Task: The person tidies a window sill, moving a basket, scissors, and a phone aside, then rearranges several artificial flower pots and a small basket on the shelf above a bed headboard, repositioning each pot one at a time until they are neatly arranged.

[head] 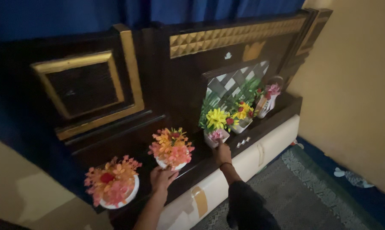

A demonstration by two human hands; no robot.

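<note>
Head view | left hand (161, 178) cupped the orange flower pot (172, 149) on the dark headboard ledge (192, 168) | right hand (222, 153) pinched the yellow flower pot (216, 125), further along | best gripped low, kept upright, steady.

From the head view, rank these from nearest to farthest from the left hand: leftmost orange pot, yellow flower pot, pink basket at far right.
From the left hand:
1. Leftmost orange pot, just to its left.
2. Yellow flower pot, to its right.
3. Pink basket, at the shelf's far right end.
</note>
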